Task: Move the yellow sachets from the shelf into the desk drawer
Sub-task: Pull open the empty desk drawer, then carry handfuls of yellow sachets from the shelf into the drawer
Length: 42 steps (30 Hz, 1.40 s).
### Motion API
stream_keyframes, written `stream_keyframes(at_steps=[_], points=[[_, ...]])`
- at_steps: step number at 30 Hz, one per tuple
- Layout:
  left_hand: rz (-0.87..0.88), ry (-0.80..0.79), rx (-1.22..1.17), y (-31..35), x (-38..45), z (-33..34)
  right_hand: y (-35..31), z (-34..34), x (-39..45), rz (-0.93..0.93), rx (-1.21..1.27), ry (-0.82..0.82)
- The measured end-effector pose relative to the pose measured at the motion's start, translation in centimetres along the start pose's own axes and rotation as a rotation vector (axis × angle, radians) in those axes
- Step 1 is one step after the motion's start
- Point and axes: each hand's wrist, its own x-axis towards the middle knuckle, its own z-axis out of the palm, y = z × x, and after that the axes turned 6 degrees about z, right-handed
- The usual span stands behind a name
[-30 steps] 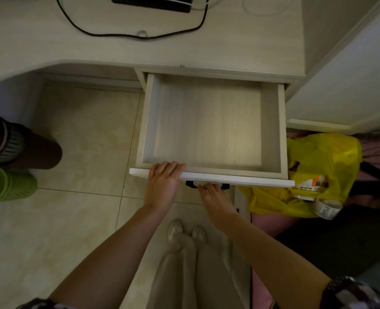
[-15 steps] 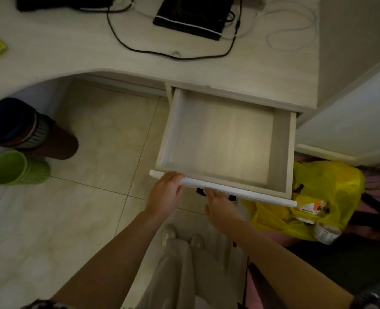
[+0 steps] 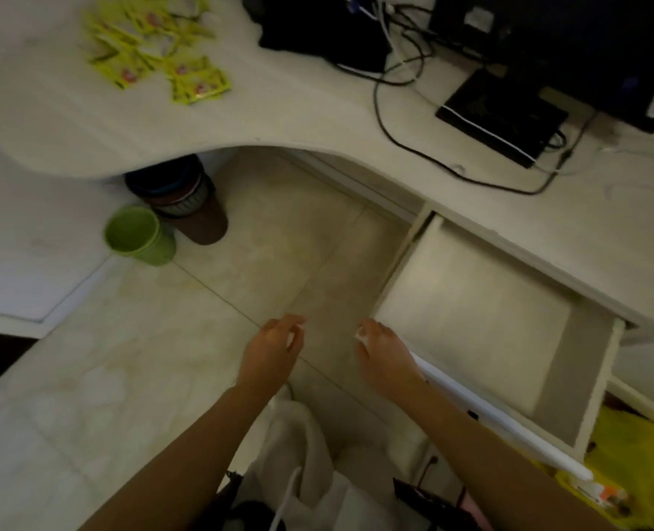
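Open drawer, sachets out on the surface, both hands free.

The pale curved surface (image 3: 279, 120) carries a loose scatter of yellow sachets (image 3: 156, 44) at its far left end, well apart from the drawer. The drawer (image 3: 593, 381) stands pulled out from under the right part of the surface, and nothing shows inside it. Below the surface's curve, left of the drawer, a dark bin (image 3: 191, 208) stands on the floor with a green cup (image 3: 137, 237) touching it. A yellow bag (image 3: 635, 465) sits just right of the drawer. The right hand (image 3: 384, 354) hovers by the drawer's near-left corner, fingers loosely curled, holding nothing. The left hand (image 3: 273, 348) hangs over the floor left of the drawer, fingers slack, also holding nothing.
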Motion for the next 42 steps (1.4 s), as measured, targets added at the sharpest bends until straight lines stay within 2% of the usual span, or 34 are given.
stream_keyframes(at_steps=[8, 14, 20, 30, 35, 42], points=[[-0.215, 0.183, -0.109, -8.4, 1.0, -8.9, -12.8, -0.9, 5.8, -0.057, 0.028, 0.001], [-0.237, 0.278, -0.104, -13.7, 5.7, -14.9, -20.3, -1.6, 11.1, -0.116, 0.076, 0.049], [-0.269, 0.345, -0.15, -16.2, 13.0, -19.8, -26.2, -3.8, 17.6, -0.184, 0.075, 0.083], [-0.343, 0.408, -0.159, -19.3, 27.1, -24.7, -33.8, -9.6, 32.2, -0.321, 0.052, 0.066], [-0.382, 0.385, -0.205, -20.9, 32.2, -26.6, -37.0, -12.4, 37.8, -0.35, -0.017, 0.037], [-0.378, 0.306, -0.145, -25.0, 39.4, -29.5, -41.1, -14.4, 45.1, -0.351, -0.096, 0.036]])
